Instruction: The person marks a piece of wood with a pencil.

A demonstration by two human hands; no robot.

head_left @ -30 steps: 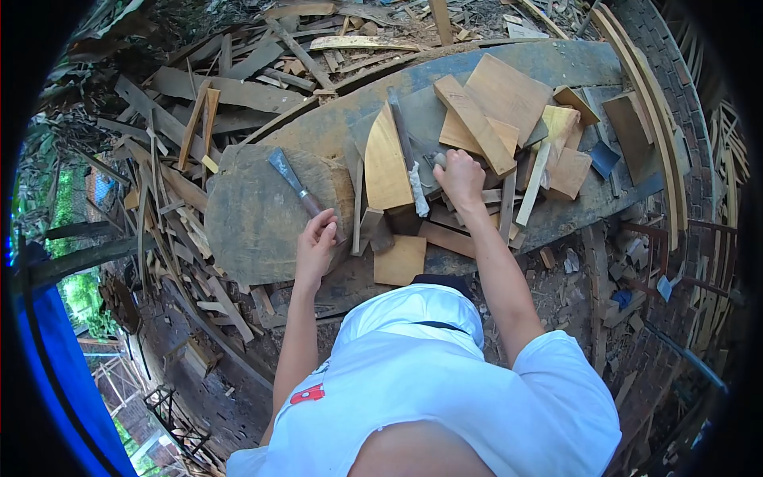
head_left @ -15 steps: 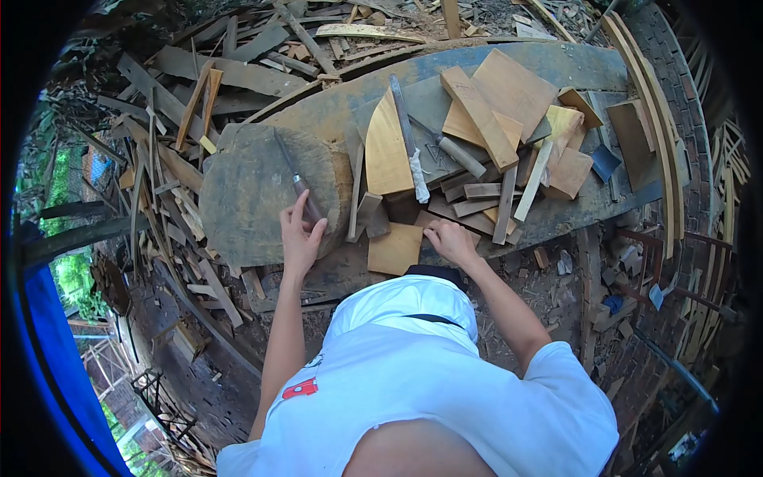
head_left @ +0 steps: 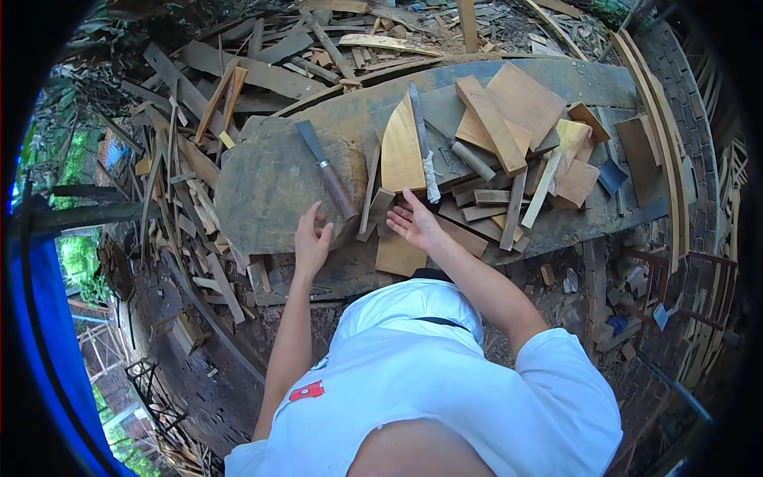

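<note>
A chisel (head_left: 338, 189) with a brown wooden handle and a flat, flared blade lies on the thick round chopping block (head_left: 258, 199). My left hand (head_left: 312, 241) is just below its handle end, fingers apart and holding nothing. Over small wood scraps right of the block, my right hand (head_left: 416, 222) is open, its palm turned left. Close above its fingertips is a yellowish board with a curved edge (head_left: 402, 151). Along that board lies a long blade with a white-wrapped handle (head_left: 430, 176). A square wood piece (head_left: 400, 254) sits partly below my right hand.
A tool with a pale round handle (head_left: 474, 160) rests among several stacked wood blocks (head_left: 524, 99) on the worn bench (head_left: 350, 103). Long slats (head_left: 653, 119) lie across the bench's right end. Scrap wood (head_left: 191, 87) is heaped at the back left. A blue sheet (head_left: 48, 334) hangs at far left.
My left hand has let go of the chisel, which now lies with its broad blade face showing. My right hand has moved left and opened. The whole view has shifted slightly.
</note>
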